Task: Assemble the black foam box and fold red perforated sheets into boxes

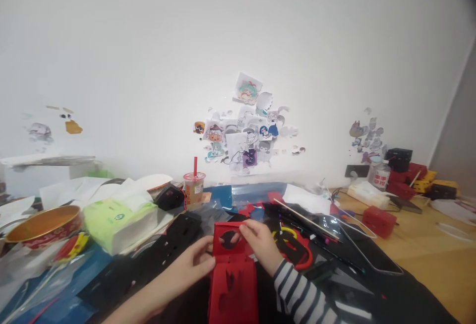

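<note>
A red folded box (pixel 234 291), apparently of card or foam sheet, lies before me at the bottom middle, running off the lower edge. Its far panel (pixel 218 229) is raised and has a round hole, through which fingertips show. My left hand (pixel 199 259) grips the panel's left edge, thumb in front and fingers partly behind. At the top right corner of the same panel, my right hand (pixel 257 240) pinches it between thumb and fingers. Slots or cuts mark the nearer part of the box. Right of it lie red-handled scissors (pixel 307 259) with a yellow ring (pixel 290 233) close by.
Black sheets (pixel 148 269) cover much of the table. Leftward are a red-gold bowl (pixel 44 225) and a green tissue pack (pixel 119 220). A drink cup with a straw (pixel 194 190) stands behind. Rightward are a thin stick (pixel 305 219), a white cable (pixel 366 249) and a red block (pixel 379 221).
</note>
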Tool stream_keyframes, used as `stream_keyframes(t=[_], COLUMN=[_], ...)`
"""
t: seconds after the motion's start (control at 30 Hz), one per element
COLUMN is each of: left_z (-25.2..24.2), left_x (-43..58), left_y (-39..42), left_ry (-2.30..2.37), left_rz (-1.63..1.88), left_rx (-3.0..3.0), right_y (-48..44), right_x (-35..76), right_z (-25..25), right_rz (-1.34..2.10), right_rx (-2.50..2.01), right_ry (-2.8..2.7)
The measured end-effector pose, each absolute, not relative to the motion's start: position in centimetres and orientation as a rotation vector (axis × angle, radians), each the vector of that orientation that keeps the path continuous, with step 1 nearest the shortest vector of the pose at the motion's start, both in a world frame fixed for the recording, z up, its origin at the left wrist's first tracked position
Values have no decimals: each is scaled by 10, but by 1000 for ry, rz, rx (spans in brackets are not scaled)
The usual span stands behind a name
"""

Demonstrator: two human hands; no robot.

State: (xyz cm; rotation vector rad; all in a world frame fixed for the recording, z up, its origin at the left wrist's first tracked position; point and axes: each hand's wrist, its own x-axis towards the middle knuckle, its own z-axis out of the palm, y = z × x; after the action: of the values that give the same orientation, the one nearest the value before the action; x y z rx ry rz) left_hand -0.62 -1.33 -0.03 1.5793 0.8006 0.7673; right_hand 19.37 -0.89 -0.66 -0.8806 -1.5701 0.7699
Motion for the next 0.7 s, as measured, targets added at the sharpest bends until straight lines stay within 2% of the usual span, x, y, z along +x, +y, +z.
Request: stream_keyframes(t=[0.5,0.7], left_z=[-10,-8], left_x=[2,2], left_y=[-10,-11], left_ry=[1062,1094], left_rz=[1107,1096], left_rx=[1835,1873], right_y=[-19,-18], right_x=[178,175], right_z=[-14,-19], right_rz=[866,797], right_rx=[-957,-990], right_ry=[-1575,-1580])
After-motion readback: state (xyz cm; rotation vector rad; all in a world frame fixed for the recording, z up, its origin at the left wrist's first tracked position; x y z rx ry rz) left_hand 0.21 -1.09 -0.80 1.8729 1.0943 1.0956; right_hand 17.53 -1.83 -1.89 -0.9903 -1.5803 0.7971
